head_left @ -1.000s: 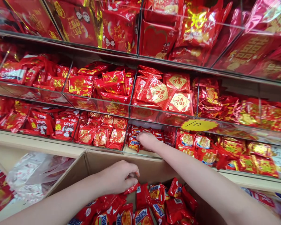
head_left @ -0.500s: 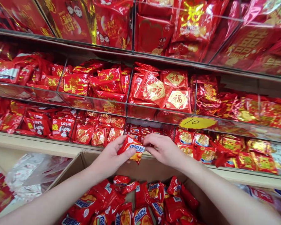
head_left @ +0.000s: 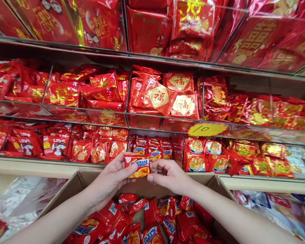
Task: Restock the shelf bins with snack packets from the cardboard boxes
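Observation:
A small red snack packet (head_left: pixel 140 163), with a blue and white lettered band and a yellow-orange lower part, is held up level between both hands. My left hand (head_left: pixel 113 176) grips its left end, thumb across the front and fingers behind. At the right end, my right hand (head_left: pixel 170 174) has curled fingers on the edge and its thumb near the lower corner. Just behind the hands, similar packets (head_left: pixel 155 149) stand in rows in a shelf compartment. Below lies an open cardboard box (head_left: pixel 222 189) holding many loose packets (head_left: pixel 151 234) of the same look.
Clear dividers and front strips split the shelves into compartments of red packets, among them gold-round ones (head_left: pixel 184 105). A yellow price tag (head_left: pixel 207 129) hangs on a strip. The pale shelf edge (head_left: pixel 266 184) runs behind the box. Plastic-wrapped goods (head_left: pixel 22 200) lie lower left.
The packet has turned from tilted to level, facing me. My right hand has shifted its fingers along the packet's right end. The view has swung slightly, so the shelves appear further left.

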The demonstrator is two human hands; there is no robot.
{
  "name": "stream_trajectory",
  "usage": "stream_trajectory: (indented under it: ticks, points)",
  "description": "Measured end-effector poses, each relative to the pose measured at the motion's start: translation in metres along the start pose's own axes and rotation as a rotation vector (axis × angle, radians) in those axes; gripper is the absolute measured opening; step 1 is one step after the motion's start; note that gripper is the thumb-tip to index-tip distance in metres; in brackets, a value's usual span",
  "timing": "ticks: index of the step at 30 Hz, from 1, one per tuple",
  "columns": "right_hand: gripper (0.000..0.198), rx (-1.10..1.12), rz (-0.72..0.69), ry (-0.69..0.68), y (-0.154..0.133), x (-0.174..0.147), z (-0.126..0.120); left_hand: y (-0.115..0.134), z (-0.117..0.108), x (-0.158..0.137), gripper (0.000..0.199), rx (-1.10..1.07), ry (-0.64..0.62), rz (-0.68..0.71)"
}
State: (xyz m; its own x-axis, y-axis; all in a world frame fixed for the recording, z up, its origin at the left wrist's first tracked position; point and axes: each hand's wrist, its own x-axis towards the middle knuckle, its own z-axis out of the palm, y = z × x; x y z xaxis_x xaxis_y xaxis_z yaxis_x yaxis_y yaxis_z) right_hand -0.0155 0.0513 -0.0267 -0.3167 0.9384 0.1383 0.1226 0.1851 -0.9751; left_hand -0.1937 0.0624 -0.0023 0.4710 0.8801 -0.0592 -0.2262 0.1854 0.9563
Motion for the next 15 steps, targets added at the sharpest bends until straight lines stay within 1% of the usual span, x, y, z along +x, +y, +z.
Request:
stream_trajectory:
  ticks: [2, 4, 6, 7, 9, 11, 15]
  points:
    - [0.021, -0.01, 0.003, 0.015, 0.0016, -0.0011, -0.001, -0.0023, -0.0013, 0.0018, 0.03, 0.006, 0.008, 0.006]
    - [0.021, -0.077, -0.048, 0.12, 0.0023, -0.0021, -0.0016, -0.0059, -0.0022, 0.0035, 0.031, 0.046, 0.021, 0.022]
    - [0.018, -0.208, -0.133, 0.206, 0.0016, -0.0032, -0.0021, -0.0092, -0.0024, 0.0045, 0.032, 0.117, 0.027, 0.048]
    - [0.014, -0.272, -0.165, 0.214, 0.0009, -0.0037, -0.0025, -0.0102, -0.0023, 0.0048, 0.031, 0.152, 0.027, 0.063]
    - [0.011, -0.321, -0.178, 0.172, -0.0007, -0.0043, -0.0033, -0.0106, -0.0019, 0.0049, 0.032, 0.193, 0.023, 0.071]
    - [0.013, -0.216, -0.138, 0.147, -0.0017, -0.0044, -0.0036, -0.009, -0.0018, 0.0046, 0.033, 0.171, 0.016, 0.048]
    - [0.017, 0.141, -0.007, 0.199, -0.0017, -0.0035, -0.001, -0.0063, -0.0031, 0.0029, 0.032, 0.071, -0.002, 0.001]
